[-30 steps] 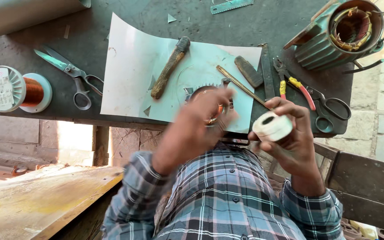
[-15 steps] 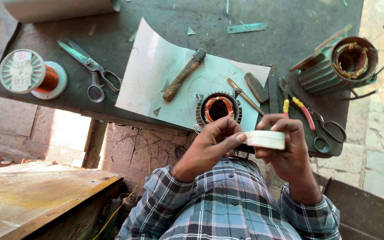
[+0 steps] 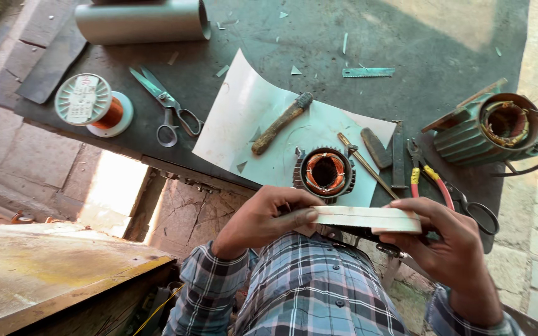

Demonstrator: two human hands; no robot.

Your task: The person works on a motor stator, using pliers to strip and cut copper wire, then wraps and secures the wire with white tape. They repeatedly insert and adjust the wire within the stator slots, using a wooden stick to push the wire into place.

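My left hand (image 3: 263, 218) and my right hand (image 3: 449, 249) together hold a white roll of tape (image 3: 368, 218) edge-on, just above my checked shirt. The left thumb and fingers pinch its left end, and the right fingers wrap its right side. Just beyond the roll, a small finned motor stator (image 3: 325, 173) with copper windings stands on a white sheet (image 3: 244, 118) at the table's near edge. A wooden-handled tool (image 3: 279, 124) lies on the sheet to its left.
On the dark table (image 3: 443, 43) lie scissors (image 3: 166, 109), a copper wire spool (image 3: 91, 102), a rolled metal sheet (image 3: 141, 22), a screwdriver (image 3: 365, 163), red and yellow handled pliers (image 3: 431, 183), a larger stator (image 3: 493, 127) and a short ruler (image 3: 368, 72). A wooden board (image 3: 45, 274) lies lower left.
Both hands have drawn back from the stator toward my body. The tape roll, first in the right hand alone, is now gripped by both and turned edge-on.
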